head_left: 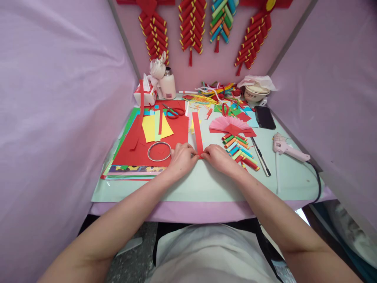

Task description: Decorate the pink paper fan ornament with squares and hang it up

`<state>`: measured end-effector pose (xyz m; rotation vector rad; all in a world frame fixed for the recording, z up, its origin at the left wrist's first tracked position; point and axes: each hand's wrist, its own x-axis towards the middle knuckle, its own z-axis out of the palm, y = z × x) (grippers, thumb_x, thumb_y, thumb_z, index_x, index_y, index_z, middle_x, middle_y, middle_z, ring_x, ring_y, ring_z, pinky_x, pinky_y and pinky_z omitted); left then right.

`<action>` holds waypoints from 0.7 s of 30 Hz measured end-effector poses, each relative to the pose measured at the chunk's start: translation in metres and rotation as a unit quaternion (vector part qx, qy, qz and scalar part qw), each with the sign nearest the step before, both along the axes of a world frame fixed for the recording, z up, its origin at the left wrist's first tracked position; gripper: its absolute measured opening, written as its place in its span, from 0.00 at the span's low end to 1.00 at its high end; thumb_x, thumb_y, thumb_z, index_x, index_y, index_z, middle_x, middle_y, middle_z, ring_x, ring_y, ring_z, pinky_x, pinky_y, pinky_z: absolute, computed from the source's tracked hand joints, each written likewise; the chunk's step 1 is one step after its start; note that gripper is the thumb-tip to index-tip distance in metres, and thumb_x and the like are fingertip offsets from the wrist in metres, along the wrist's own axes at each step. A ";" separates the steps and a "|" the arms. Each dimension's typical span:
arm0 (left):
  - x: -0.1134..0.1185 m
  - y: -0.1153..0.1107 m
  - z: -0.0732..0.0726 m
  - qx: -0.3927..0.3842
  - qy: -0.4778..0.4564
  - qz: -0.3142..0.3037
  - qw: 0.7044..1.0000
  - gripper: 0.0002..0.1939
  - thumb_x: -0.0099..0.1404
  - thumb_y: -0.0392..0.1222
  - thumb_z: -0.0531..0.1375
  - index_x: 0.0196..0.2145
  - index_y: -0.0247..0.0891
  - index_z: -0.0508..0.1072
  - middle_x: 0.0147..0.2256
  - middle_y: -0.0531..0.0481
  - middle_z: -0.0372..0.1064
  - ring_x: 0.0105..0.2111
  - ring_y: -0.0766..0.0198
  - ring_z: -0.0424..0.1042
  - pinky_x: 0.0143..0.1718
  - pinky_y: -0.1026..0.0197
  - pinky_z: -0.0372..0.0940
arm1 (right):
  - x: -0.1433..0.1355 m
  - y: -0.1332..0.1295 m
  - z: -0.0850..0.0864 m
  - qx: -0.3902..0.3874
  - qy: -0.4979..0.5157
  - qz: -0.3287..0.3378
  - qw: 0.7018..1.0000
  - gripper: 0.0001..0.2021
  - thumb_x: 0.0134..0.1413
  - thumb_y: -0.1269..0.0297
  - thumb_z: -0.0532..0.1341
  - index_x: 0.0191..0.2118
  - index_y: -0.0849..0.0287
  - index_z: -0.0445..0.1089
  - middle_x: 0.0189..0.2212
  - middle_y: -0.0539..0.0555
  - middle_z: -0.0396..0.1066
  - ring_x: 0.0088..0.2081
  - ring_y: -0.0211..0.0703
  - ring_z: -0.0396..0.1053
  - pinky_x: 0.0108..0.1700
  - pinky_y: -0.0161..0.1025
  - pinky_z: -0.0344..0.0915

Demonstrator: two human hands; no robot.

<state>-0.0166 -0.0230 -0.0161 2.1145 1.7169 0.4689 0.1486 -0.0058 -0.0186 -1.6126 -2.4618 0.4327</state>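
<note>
A strip of red paper (197,131) stands out away from me on the table, its near end between my hands. My left hand (183,158) pinches that end from the left, its wrist beside a silver ring (159,151). From the right, my right hand (218,157) pinches the same end, the fingertips of both hands almost touching. What the fingers do under the paper is hidden. Right of my right hand lies a paper firecracker string (240,149) of coloured rolls, topped by a pink paper fan (229,124).
Coloured paper sheets (132,151) with red-handled scissors (176,112) lie left. A pen (260,156), glue gun (290,149) and phone (265,117) are right. Behind stand a tissue box (145,94), a bottle (167,85), pipe cleaners (216,91) and a bowl (255,94).
</note>
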 end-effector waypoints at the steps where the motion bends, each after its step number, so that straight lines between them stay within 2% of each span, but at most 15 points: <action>1: 0.001 0.000 0.001 -0.001 0.002 0.003 1.000 0.09 0.63 0.43 0.57 0.30 0.42 0.77 0.43 0.47 0.70 0.46 0.49 0.61 0.46 0.43 0.57 | 0.000 0.000 0.000 0.001 -0.004 -0.001 1.000 0.10 0.60 0.63 0.58 0.31 0.60 0.72 0.32 0.56 0.72 0.37 0.44 0.68 0.36 0.36 0.56; 21: 0.006 0.000 0.003 -0.011 0.020 0.011 1.000 0.08 0.62 0.42 0.57 0.28 0.40 0.74 0.43 0.47 0.70 0.47 0.48 0.61 0.45 0.45 0.57 | -0.002 -0.002 0.004 -0.024 -0.015 -0.016 0.999 0.10 0.60 0.62 0.58 0.32 0.60 0.73 0.32 0.57 0.73 0.35 0.44 0.68 0.33 0.36 0.54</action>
